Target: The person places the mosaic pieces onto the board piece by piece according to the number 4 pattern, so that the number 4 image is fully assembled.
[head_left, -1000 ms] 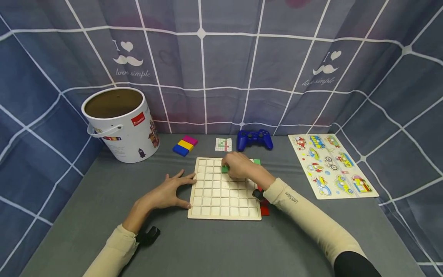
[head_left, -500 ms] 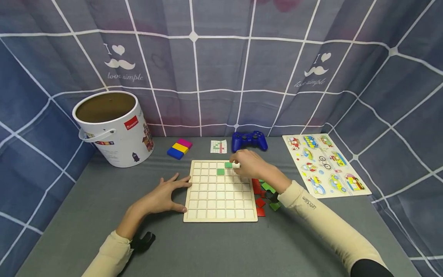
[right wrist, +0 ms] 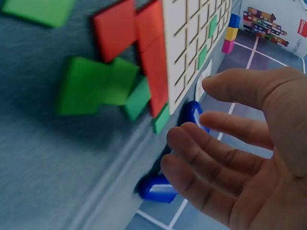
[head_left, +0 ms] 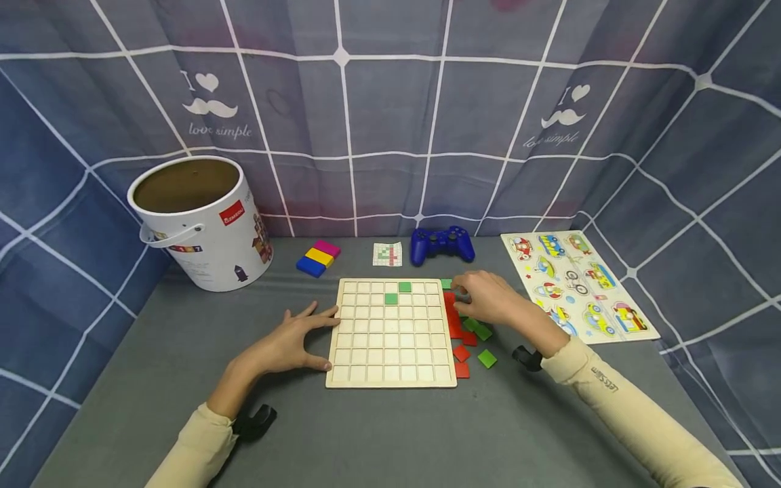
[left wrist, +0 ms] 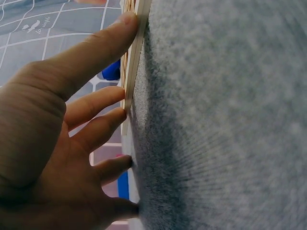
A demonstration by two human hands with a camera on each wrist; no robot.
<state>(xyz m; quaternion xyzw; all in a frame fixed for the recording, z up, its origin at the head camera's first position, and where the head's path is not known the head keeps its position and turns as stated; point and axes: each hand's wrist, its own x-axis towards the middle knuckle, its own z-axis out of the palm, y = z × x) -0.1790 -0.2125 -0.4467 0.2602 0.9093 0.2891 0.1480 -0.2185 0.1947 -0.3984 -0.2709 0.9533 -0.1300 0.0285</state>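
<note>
Pale wood makes up the square gridded board point(head_left: 391, 332) lying flat on the grey felt table point(head_left: 378, 434); two small green square tiles point(head_left: 398, 292) sit in cells near its far edge, one in the top row and one a row nearer and a column to the left. The left hand point(head_left: 291, 341) lies flat beside the board's left edge, fingers spread and straight, thumb and fingertips touching the wooden rim, gripping nothing. The right hand point(head_left: 488, 298) hovers just off the board's right edge above the loose red and green square tiles point(head_left: 466, 337); its fingers are relaxed and slightly bent, and the wrist view shows it empty. Beyond the board's far edge lie a small printed pattern card point(head_left: 387, 253) and a blue game controller point(head_left: 442, 245). Far left of the board stands a white cardboard bucket point(head_left: 201, 222) with a red label whose lettering is too small to read. The blue checked curtain point(head_left: 390, 102) behind the board reads "love simple".
</note>
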